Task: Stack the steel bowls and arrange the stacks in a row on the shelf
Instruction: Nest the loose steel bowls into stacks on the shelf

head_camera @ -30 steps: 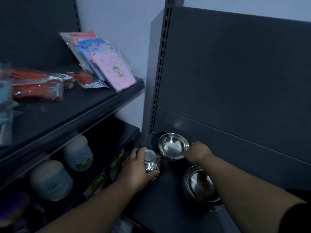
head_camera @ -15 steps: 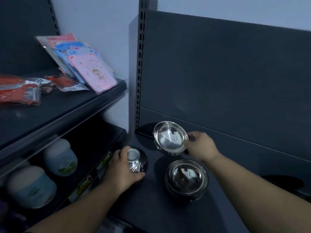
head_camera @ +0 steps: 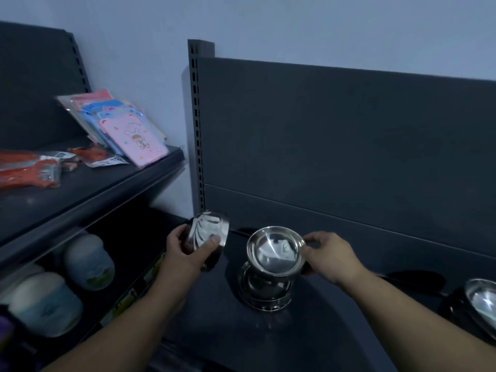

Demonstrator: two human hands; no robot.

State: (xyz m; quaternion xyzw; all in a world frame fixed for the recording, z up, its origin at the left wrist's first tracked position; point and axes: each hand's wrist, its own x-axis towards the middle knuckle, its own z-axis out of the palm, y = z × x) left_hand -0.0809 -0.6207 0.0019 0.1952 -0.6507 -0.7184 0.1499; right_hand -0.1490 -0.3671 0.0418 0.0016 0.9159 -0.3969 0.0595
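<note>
The right hand [head_camera: 331, 257] pinched the top bowl [head_camera: 275, 251] over the bowl below [head_camera: 264, 291] and needed to lower it flat, while the left hand [head_camera: 188, 253] gripped another bowl [head_camera: 208, 232].

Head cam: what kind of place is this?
Probably a small retail shop aisle: dark slotted gondola shelving, packaged goods laid out on the side shelf, white tubs below with shelf-edge labels, and steel bowls being stocked.

No text can be read; the labels on the packets [head_camera: 106, 160] and jars [head_camera: 90, 261] are blurred.
</note>
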